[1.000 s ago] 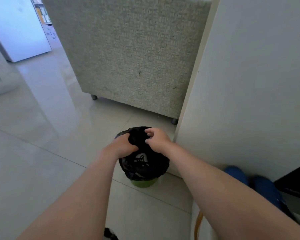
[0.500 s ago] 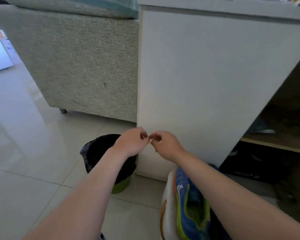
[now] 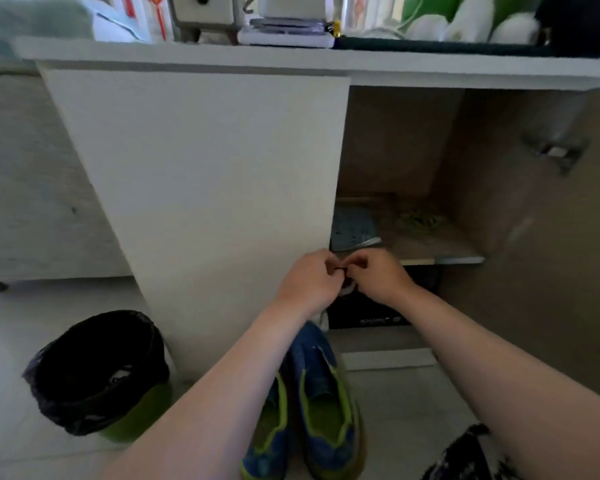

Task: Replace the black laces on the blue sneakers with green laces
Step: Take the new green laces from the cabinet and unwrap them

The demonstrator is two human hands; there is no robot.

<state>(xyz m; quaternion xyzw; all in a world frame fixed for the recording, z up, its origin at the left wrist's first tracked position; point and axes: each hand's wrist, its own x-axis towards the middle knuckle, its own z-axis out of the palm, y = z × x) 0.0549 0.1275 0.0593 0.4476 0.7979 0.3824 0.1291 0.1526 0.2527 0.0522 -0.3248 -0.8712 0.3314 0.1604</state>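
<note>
— Pinching together up front: left hand [image 3: 309, 282] and right hand [image 3: 378, 277], curled knuckle to knuckle, nipping a short dark strand [image 3: 340, 269] between the fingertips. Too small to name for sure.

— Held right at the edge of the white cabinet door [image 3: 205, 185], just in front of the open compartment. And the blue sneakers [image 3: 317, 393]?

— Down on the floor tiles, close side by side under both forearms. Toes towards the cabinet, green lining showing. Can't tell about lacing on top, with the left one partly covered by the left arm.

— Over to the left of them, near the door: bin [image 3: 97, 372] lined with a black bag, green base peeking out below.

— Up on the shelf [image 3: 447, 244] inside, a greenish tangle [image 3: 420, 220], too blurred to identify, beside a flat grey-blue item. Below the shelf, a black box [image 3: 368, 315].

— And running across the top, a white countertop [image 3: 326, 64], crowded with blurred odds and ends.
</note>
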